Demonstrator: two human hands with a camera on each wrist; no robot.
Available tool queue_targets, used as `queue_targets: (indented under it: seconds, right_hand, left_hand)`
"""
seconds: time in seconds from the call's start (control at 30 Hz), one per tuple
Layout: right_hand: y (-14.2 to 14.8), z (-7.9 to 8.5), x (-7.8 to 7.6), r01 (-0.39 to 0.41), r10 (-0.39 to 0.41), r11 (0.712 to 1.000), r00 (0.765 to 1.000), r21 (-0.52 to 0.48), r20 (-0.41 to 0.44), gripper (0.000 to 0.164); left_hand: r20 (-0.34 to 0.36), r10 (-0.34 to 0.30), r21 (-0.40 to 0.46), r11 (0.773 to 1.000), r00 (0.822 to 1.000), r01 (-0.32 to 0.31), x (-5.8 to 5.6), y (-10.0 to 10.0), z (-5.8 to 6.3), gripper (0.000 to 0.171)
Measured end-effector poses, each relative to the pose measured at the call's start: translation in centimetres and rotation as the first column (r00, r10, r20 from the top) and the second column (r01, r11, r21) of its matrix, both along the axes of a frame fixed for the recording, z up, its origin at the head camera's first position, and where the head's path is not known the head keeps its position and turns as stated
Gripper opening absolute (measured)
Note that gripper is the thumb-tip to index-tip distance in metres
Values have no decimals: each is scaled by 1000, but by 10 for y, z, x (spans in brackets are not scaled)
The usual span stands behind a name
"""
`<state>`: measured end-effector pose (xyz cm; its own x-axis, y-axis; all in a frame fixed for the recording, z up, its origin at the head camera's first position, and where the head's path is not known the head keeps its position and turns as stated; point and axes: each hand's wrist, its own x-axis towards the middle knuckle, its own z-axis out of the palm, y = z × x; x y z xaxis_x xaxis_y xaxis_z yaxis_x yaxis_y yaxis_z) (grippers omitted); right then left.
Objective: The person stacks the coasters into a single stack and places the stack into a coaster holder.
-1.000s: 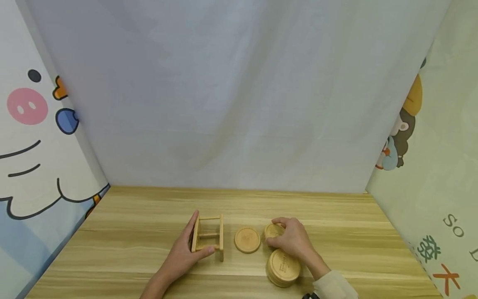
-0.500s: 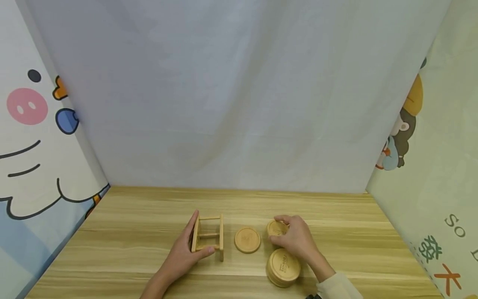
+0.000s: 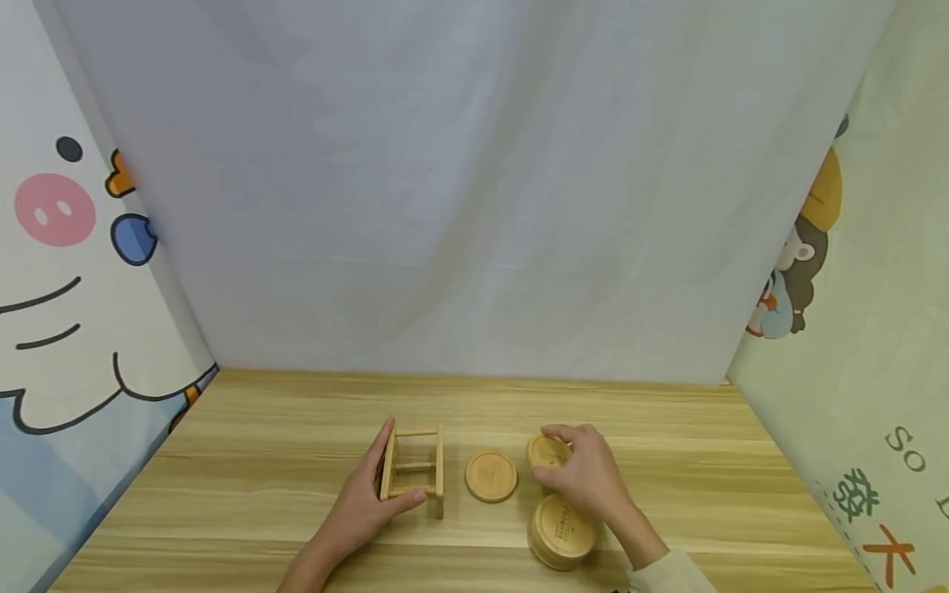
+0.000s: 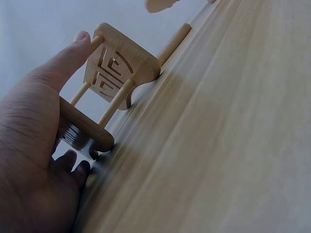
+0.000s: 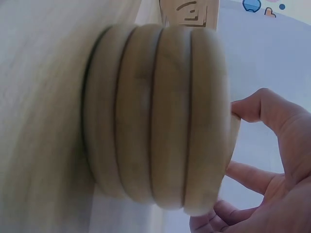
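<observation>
My left hand (image 3: 357, 500) grips a small wooden coaster rack (image 3: 440, 469), thumb over a near rod and the other fingers around its left panel. In the left wrist view the rack's far panel (image 4: 119, 63) shows a cut-out pattern. My right hand (image 3: 591, 475) pinches a round wooden coaster (image 3: 547, 450) between thumb and fingers, close behind a stack of coasters (image 3: 561, 535). The stack's top carries dark lettering. Only a thin edge of the pinched coaster (image 5: 234, 138) shows past the stack in the right wrist view. Another coaster (image 3: 492, 477) lies flat between rack and stack.
A wood-grain table (image 3: 296, 412) bears everything. Behind it hangs a pale grey cloth (image 3: 474, 206). Printed cartoon curtains flank the table, one at left (image 3: 81, 288) and one at right (image 3: 853, 346).
My right hand and its coaster have shifted a little to the right and away from me, then slightly back left. The left hand, rack and lone coaster have stayed put.
</observation>
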<state>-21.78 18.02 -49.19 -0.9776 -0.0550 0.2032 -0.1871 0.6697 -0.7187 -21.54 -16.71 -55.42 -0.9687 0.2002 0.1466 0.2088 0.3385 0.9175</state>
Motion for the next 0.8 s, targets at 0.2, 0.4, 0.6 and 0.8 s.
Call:
queue_targets:
  seconds: [0.2, 0.4, 0.6, 0.8]
  right_hand:
    - [2, 4, 7, -5, 6, 1000, 1000, 24, -16, 63]
    - [4, 7, 13, -2, 2, 1000, 1000, 24, 8, 66]
    - [6, 10, 20, 0, 0, 1000, 1000, 19, 9, 68]
    - [7, 11, 26, 1, -1, 1000, 1000, 16, -7, 66]
  left_hand:
    - [4, 1, 12, 1000, 1000, -1, 0, 1, 0, 118]
    - [16, -9, 17, 1000, 1000, 9, 1, 0, 1, 117]
    - [21, -9, 10, 1000, 1000, 8, 1, 0, 3, 116]
    - [28, -5, 5, 1000, 1000, 5, 3, 1, 5, 116]
